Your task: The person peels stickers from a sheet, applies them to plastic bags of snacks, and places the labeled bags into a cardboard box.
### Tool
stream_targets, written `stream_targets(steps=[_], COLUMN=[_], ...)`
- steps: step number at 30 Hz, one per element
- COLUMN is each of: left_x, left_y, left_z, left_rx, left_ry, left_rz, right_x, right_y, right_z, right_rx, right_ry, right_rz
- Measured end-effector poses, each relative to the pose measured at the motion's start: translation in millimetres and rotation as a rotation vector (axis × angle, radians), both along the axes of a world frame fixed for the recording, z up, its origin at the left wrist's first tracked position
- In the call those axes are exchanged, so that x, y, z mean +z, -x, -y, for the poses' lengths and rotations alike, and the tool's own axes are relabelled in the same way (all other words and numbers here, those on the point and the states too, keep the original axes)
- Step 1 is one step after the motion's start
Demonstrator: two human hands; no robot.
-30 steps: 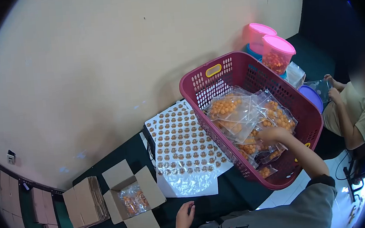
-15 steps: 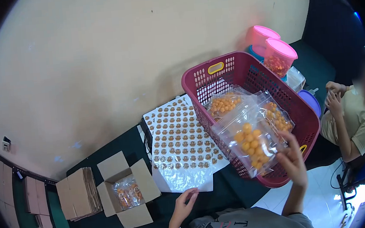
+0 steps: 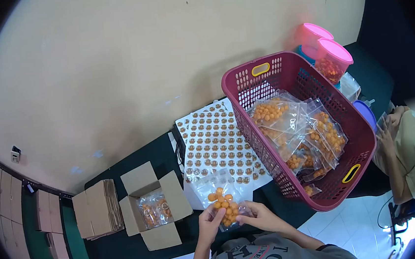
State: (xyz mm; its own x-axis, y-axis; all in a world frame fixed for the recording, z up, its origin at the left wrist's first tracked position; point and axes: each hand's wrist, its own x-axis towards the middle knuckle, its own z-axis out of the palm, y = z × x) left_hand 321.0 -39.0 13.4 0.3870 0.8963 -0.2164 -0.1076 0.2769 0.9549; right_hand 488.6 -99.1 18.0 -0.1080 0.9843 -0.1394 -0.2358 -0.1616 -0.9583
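Both my hands hold one clear plastic bag of orange snack balls (image 3: 224,204) low in front of my chest. My left hand (image 3: 210,224) grips its left side and my right hand (image 3: 258,216) grips its right side. The bag hangs over the near edge of the sticker sheets (image 3: 216,146), which lie flat on the dark green table (image 3: 158,158). To the right stands a maroon plastic basket (image 3: 360,131) with several more bags of the same orange balls (image 3: 296,131) piled inside.
An open cardboard box (image 3: 153,210) with snack bags in it sits left of my hands, beside a stack of flat cartons (image 3: 96,215). Pink-lidded jars (image 3: 332,59) stand behind the basket. Another person (image 3: 409,151) sits at the right edge.
My right hand has carried the bag out of the basket, leftward and down to my chest. My left hand has come up and taken hold of it too.
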Motion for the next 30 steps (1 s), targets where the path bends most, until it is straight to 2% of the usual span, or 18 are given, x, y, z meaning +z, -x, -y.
stream_targets(steps=[4,5,7,10,11,13,15,17,20,23,24,29,30], left_x=[4.1,2.3,-0.7,-9.9,-11.0,-8.3,-3.5,2.0,-4.2,-10.8,-14.3,-6.8,-7.7], left_y=[8.4,6.5,7.9,19.9,23.5,31.3,49.9,61.2,85.3,107.3,114.5,149.1,157.8], left_z=[3.6,3.0,1.8,-2.0,-3.9,-10.5,-17.4,-26.3,-33.2,-35.9,-37.4,-41.3,-41.0], left_rx=[-0.022,0.039,0.105,0.19,0.19,0.365,0.369,0.433,0.515,0.58,0.598,0.606,0.613], left_ry=[-0.005,0.016,0.047,0.104,0.108,0.038,0.047,-0.056,-0.024,-0.024,-0.03,0.009,-0.007], left_rz=[-0.049,0.009,0.063,-0.033,-0.033,0.017,-0.032,-0.039,-0.025,0.023,0.013,0.01,-0.013], right_x=[-14.5,-19.6,-31.0,-30.2,-48.5,-69.1,-121.1,-190.1,-195.6,-197.4,-203.9,-197.1,-202.5], right_y=[15.0,18.4,25.3,27.4,23.2,14.1,-5.0,-16.5,-4.9,29.4,42.9,114.6,128.6], right_z=[-7.4,-8.6,-10.0,-20.3,-26.9,-47.7,-69.7,-80.8,-95.4,-111.6,-118.4,-164.9,-176.4], right_rx=[0.089,0.092,0.162,0.192,0.215,0.024,-0.232,-0.563,-0.557,-0.446,-0.464,-0.309,-0.37], right_ry=[0.099,0.105,0.042,0.002,0.023,0.046,0.097,0.045,0.001,0.058,0.0,-0.094,-0.144], right_rz=[-0.116,-0.12,-0.049,0.063,0.124,-0.079,0.291,0.804,0.69,0.738,0.693,0.826,0.834])
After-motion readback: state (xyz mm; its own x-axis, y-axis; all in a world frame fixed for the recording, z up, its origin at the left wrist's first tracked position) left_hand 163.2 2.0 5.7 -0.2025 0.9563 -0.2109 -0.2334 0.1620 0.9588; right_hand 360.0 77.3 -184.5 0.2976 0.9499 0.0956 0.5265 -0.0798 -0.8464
